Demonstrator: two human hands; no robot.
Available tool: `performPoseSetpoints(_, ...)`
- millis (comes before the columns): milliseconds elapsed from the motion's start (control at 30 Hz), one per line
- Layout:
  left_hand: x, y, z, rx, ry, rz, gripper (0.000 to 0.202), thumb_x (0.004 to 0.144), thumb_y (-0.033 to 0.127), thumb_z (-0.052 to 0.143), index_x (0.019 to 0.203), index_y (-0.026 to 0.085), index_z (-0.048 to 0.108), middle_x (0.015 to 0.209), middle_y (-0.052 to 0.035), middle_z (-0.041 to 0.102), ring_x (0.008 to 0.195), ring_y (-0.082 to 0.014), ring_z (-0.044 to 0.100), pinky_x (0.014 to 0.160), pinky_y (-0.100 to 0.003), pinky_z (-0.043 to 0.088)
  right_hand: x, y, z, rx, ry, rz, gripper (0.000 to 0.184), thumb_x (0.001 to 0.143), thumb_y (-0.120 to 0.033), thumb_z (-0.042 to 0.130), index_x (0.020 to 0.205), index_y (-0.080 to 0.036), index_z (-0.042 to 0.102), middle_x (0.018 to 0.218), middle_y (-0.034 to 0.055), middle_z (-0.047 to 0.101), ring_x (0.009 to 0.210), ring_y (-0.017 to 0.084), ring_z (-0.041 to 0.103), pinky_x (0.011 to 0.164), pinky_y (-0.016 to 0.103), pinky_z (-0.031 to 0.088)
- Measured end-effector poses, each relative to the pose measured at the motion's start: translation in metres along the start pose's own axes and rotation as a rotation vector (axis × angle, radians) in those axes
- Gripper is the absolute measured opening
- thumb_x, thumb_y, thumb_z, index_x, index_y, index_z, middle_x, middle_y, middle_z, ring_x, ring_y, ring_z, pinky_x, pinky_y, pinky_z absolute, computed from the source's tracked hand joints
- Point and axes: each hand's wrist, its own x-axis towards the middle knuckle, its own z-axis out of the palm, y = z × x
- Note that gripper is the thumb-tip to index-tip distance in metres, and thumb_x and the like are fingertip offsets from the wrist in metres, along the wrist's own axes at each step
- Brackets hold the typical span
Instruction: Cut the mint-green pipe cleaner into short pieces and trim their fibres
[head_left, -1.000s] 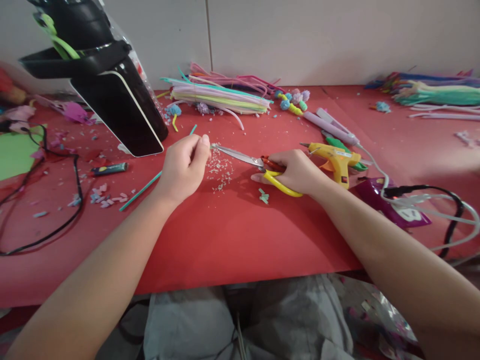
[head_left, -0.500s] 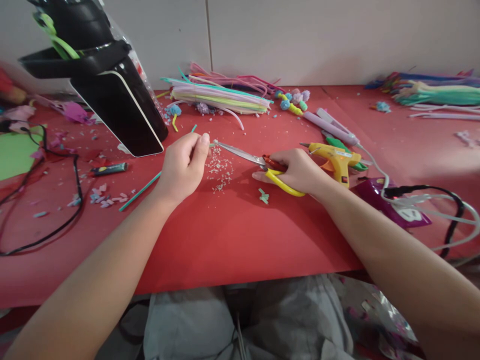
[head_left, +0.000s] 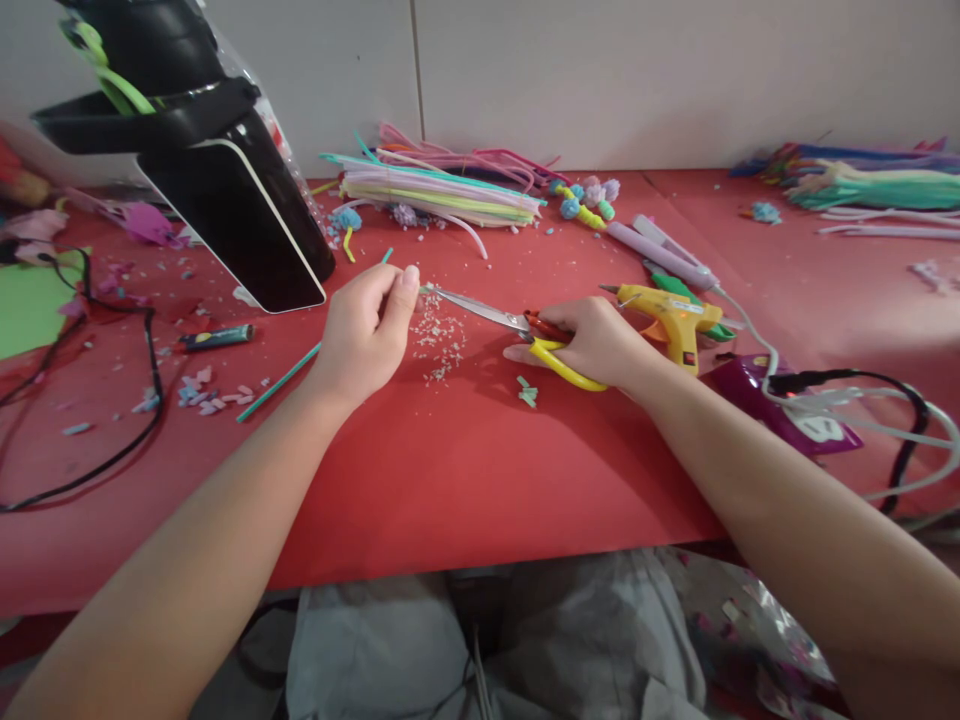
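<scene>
My left hand (head_left: 367, 330) is closed in a pinch above the red table (head_left: 465, 470); what it pinches is too small to name, with a sliver of green at the fingertips. My right hand (head_left: 596, 343) grips yellow-handled scissors (head_left: 517, 328), whose blade tips reach my left fingertips. Under the blades lies a scatter of tiny pale clippings (head_left: 439, 345). A long teal stem (head_left: 279, 381) lies on the table under my left hand.
A yellow glue gun (head_left: 671, 315) lies just right of my right hand, with a purple tool (head_left: 664, 255), cables and a power strip (head_left: 817, 425) beyond. Pipe cleaner bundles (head_left: 442, 190) line the back wall. A black stand (head_left: 225, 215) rises at left.
The scissors' blade tips have shifted slightly against my left fingertips. Both hands stay almost where they were.
</scene>
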Motion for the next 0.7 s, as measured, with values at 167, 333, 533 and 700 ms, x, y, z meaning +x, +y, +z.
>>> performPoseSetpoints(167, 0.0005, -0.0016, 0.0008, -0.008, -0.001, 0.009, 0.045, 0.103, 0.050, 0.042, 0.066, 0.023, 0.043, 0.061, -0.0007, 0.048, 0.059, -0.0155, 0.045, 0.060, -0.033, 0.036, -0.0002, -0.0010, -0.0010, 0.000, -0.007, 0.033, 0.067, 0.072, -0.078, 0.067, 0.060, -0.021, 0.033, 0.060, -0.0042, 0.027, 0.059, 0.011, 0.025, 0.056, 0.032, 0.018)
performPoseSetpoints(333, 0.0005, -0.0023, 0.0006, 0.002, 0.008, 0.015, 0.045, 0.102, 0.049, 0.043, 0.066, 0.023, 0.039, 0.059, -0.0001, 0.043, 0.059, -0.0156, 0.045, 0.059, -0.033, 0.036, -0.0019, -0.0016, -0.0021, 0.029, -0.008, 0.016, 0.064, 0.074, -0.074, 0.069, 0.060, -0.021, 0.035, 0.060, -0.0048, 0.027, 0.059, 0.010, 0.024, 0.056, 0.032, 0.017)
performPoseSetpoints(533, 0.0001, -0.0012, -0.0002, 0.001, 0.009, 0.013, 0.044, 0.102, 0.048, 0.045, 0.066, 0.023, 0.039, 0.060, -0.0002, 0.043, 0.060, -0.0161, 0.045, 0.059, -0.033, 0.036, -0.0023, -0.0022, -0.0024, 0.032, -0.025, 0.020, 0.064, 0.074, -0.073, 0.070, 0.060, -0.022, 0.034, 0.060, -0.0045, 0.027, 0.059, 0.011, 0.024, 0.057, 0.032, 0.018)
performPoseSetpoints(700, 0.0002, -0.0016, 0.0002, 0.003, 0.013, 0.018, 0.042, 0.102, 0.046, 0.046, 0.067, 0.023, 0.040, 0.060, -0.0005, 0.044, 0.062, -0.0165, 0.047, 0.061, -0.033, 0.038, -0.0019, -0.0011, -0.0021, 0.027, -0.031, 0.024, 0.066, 0.073, -0.075, 0.070, 0.060, -0.021, 0.034, 0.061, -0.0039, 0.027, 0.060, 0.011, 0.024, 0.057, 0.032, 0.018)
